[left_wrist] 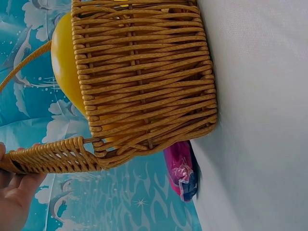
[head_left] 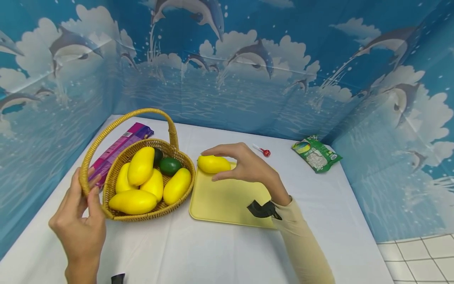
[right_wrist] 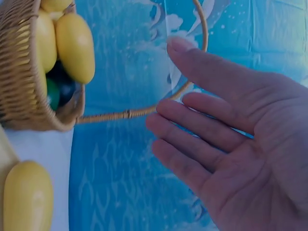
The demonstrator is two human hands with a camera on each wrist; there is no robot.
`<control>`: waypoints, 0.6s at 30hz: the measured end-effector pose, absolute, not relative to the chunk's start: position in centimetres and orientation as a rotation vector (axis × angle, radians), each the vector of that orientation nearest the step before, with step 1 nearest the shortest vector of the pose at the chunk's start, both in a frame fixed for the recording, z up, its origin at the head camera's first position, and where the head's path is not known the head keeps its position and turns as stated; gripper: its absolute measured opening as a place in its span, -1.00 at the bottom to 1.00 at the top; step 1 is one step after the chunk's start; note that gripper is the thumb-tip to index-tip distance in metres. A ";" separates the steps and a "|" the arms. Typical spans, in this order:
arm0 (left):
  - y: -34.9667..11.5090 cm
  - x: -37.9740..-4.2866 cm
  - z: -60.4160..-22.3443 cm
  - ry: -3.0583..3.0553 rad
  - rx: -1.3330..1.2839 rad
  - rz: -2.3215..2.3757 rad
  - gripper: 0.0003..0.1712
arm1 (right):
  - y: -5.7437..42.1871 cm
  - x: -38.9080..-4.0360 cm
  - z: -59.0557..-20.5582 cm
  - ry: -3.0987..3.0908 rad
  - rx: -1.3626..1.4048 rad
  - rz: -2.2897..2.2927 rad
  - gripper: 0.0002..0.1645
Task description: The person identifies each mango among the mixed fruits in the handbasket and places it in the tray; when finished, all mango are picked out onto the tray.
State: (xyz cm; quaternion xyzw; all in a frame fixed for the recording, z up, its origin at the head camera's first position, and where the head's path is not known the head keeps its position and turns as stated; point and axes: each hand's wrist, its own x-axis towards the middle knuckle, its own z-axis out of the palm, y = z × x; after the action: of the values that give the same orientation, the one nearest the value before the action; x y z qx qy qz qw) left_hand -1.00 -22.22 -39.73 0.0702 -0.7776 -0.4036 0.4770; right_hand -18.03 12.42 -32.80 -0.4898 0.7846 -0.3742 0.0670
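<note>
At the left, my left hand (head_left: 79, 221) holds the side of the yellow wicker basket's (head_left: 150, 215) arched handle (head_left: 93, 146), thumb in front and fingers behind. The left wrist view shows the same grip at the edge, with the left hand (left_wrist: 17, 199) partly cut off. Several yellow mangoes (head_left: 142, 167) and dark green fruits (head_left: 169, 166) lie in the basket. One more mango (head_left: 213, 164) rests on the yellow tray's (head_left: 227, 203) far left corner. Over the tray, my right hand (head_left: 242, 161) is spread beside that mango; in the right wrist view the right hand (right_wrist: 240, 130) holds nothing.
A purple and pink packet (head_left: 124, 146) lies behind the basket's left side. Farther right are a red lollipop (head_left: 265, 152) and a green snack bag (head_left: 315, 154). Dolphin-printed curtains (head_left: 227, 94) stand around the white table (head_left: 170, 252) at the back and sides.
</note>
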 end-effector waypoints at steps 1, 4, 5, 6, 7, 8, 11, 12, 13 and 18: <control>-22.2 -1.0 -39.7 -1.900 0.172 -0.986 -0.23 | 12.1 -18.0 -32.5 2.325 -1.505 -1.123 -0.26; -22.2 -1.0 -39.8 -1.893 0.163 -0.991 -0.23 | 11.0 -17.8 -31.8 2.188 -1.586 -1.122 -0.27; -22.2 -1.0 -39.8 -1.893 0.161 -0.991 -0.23 | 10.6 -17.8 -31.6 2.140 -1.613 -1.123 -0.27; -22.2 -1.0 -39.8 -1.894 0.162 -0.990 -0.23 | 10.2 -17.7 -31.4 2.090 -1.641 -1.126 -0.28; -22.2 -1.0 -39.7 -1.893 0.161 -0.992 -0.23 | 9.7 -17.6 -31.1 2.038 -1.666 -1.130 -0.28; -22.2 -1.0 -39.7 -1.893 0.162 -0.990 -0.23 | 9.2 -17.6 -31.0 1.988 -1.690 -1.133 -0.28; -22.0 -0.9 -39.5 -1.898 0.171 -0.986 -0.22 | 7.7 -17.4 -30.3 1.878 -1.759 -1.129 -0.28; -22.0 -0.9 -39.5 -1.898 0.171 -0.988 -0.22 | 7.1 -17.4 -30.2 1.854 -1.775 -1.123 -0.28; -22.0 -0.9 -39.5 -1.898 0.171 -0.990 -0.22 | 6.6 -17.4 -30.0 1.834 -1.785 -1.114 -0.28; -22.2 -0.9 -39.7 -1.927 0.173 -0.993 -0.21 | 3.8 -17.9 -29.7 1.772 -1.781 -1.068 -0.26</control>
State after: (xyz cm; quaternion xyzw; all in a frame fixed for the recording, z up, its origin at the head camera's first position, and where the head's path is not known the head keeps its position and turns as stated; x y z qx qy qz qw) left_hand -0.87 -22.22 -39.72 0.0705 -0.7844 -0.4045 0.4649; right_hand -17.95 3.77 -29.69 -0.6386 0.6354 -0.3829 0.2045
